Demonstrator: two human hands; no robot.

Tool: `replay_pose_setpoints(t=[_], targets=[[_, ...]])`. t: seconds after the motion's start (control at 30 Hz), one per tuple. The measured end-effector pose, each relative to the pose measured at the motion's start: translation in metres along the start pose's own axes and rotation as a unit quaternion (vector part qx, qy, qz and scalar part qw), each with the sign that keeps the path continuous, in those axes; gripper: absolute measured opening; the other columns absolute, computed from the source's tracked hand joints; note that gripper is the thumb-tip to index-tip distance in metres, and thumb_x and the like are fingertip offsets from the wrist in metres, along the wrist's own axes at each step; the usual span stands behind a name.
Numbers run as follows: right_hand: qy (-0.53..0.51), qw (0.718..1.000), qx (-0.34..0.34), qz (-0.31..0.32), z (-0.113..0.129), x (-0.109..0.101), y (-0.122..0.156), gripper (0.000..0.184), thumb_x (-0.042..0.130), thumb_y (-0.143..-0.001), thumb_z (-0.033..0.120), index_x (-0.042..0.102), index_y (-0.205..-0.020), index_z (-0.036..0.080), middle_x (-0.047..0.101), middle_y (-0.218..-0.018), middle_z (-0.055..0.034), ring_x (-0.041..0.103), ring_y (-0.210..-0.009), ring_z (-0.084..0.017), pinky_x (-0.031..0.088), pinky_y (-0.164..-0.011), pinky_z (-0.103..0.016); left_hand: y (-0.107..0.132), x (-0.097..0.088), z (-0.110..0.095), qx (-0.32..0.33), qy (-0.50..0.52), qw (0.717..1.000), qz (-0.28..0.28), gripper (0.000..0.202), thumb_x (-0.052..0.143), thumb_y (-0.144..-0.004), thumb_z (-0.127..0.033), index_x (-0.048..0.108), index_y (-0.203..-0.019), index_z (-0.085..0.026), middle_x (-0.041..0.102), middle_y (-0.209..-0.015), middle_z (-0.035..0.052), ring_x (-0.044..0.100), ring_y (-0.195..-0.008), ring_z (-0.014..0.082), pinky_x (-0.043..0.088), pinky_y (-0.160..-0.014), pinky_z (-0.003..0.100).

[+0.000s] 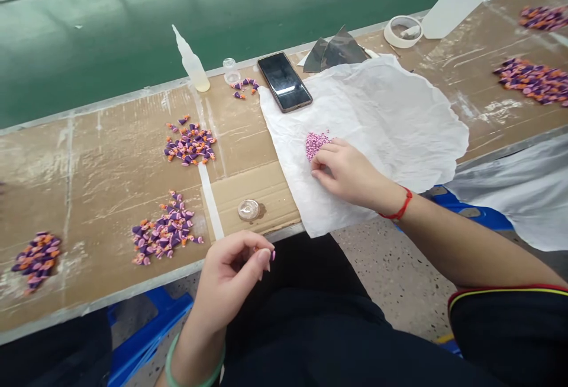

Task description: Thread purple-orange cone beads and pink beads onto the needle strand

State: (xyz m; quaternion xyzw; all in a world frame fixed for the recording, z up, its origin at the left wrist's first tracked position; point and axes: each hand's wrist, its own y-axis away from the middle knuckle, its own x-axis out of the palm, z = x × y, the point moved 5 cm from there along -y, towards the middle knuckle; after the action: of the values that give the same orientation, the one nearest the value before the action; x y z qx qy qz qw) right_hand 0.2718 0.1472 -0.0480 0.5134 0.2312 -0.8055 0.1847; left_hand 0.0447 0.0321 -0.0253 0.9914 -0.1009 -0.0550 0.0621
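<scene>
My right hand [344, 171] rests on a crumpled white paper sheet [399, 121], fingers curled together at the edge of a small heap of pink beads [316, 142]. What its fingertips pinch, if anything, is too small to see. My left hand [235, 274] hovers in front of the table edge, thumb and fingers pinched on a tiny pink and orange piece [271, 252]. A small clear round lid [249, 209] lies on the cardboard just beyond it.
Several piles of purple and orange pieces [190, 143] lie on the cardboard-covered table [110, 156]. A glue bottle [191, 63], a small clear cup [231, 70], a black phone [284, 81], dark plastic sheets [332, 50] and a tape roll [403, 31] stand at the back. Blue stools show below.
</scene>
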Motion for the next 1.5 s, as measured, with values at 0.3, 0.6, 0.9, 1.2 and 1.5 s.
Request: replay_pose_setpoints(t=[0.3,0.6,0.9,1.2,1.5], targets=[[-0.049,0.992,-0.114,-0.028,0.044,-0.022,0.015,0.016,0.045,-0.093,0.009,0.046,-0.082,0.02,0.056,-0.082,-0.0065,0.047,-0.081,-0.023,0.04,-0.078,-0.038,-0.022,0.023,-0.019,0.037,-0.059,0.997,-0.012,0.021,0.062,-0.088,-0.024,0.068,-0.069,-0.019,0.065,-0.056,0.0004,0.055,-0.048,0.0105,0.043,-0.046,0.022],[-0.079,0.976,-0.201,-0.008,0.097,-0.051,0.023,0.018,0.044,-0.092,0.004,0.05,-0.085,0.02,0.056,-0.082,-0.007,0.046,-0.078,-0.022,0.041,-0.07,-0.037,-0.029,0.04,-0.028,0.043,-0.061,0.997,0.0,0.014,0.06,-0.087,-0.024,0.069,-0.077,-0.019,0.067,-0.063,0.0016,0.058,-0.054,0.0129,0.046,-0.05,0.023],[0.003,0.976,-0.219,-0.007,0.113,-0.052,0.032,0.021,0.043,-0.087,0.002,0.056,-0.082,0.018,0.058,-0.084,-0.0109,0.045,-0.079,-0.025,0.043,-0.071,-0.04,-0.022,0.04,-0.032,0.062,-0.08,0.995,0.004,0.02,0.059,-0.087,-0.027,0.064,-0.07,-0.02,0.061,-0.058,0.0007,0.053,-0.053,0.0131,0.042,-0.049,0.025],[-0.129,0.975,-0.179,-0.024,0.112,-0.061,0.031,0.013,0.053,-0.094,0.012,0.056,-0.083,0.02,0.061,-0.078,-0.0051,0.051,-0.075,-0.02,0.045,-0.069,-0.035,-0.012,0.036,-0.032,0.055,-0.068,0.996,-0.028,0.016,0.063,-0.083,-0.029,0.064,-0.069,-0.02,0.061,-0.057,0.0004,0.049,-0.048,0.0117,0.039,-0.045,0.024],[-0.018,0.964,-0.251,-0.086,0.12,-0.063,0.033,0.023,0.05,-0.095,0.011,0.059,-0.075,0.019,0.062,-0.075,-0.005,0.051,-0.072,-0.018,0.047,-0.066,-0.033,-0.012,0.036,-0.027,-0.006,0.043,0.998,0.037,0.022,0.065,-0.087,-0.033,0.065,-0.072,-0.017,0.061,-0.058,0.0001,0.054,-0.054,0.0114,0.045,-0.053,0.023]])
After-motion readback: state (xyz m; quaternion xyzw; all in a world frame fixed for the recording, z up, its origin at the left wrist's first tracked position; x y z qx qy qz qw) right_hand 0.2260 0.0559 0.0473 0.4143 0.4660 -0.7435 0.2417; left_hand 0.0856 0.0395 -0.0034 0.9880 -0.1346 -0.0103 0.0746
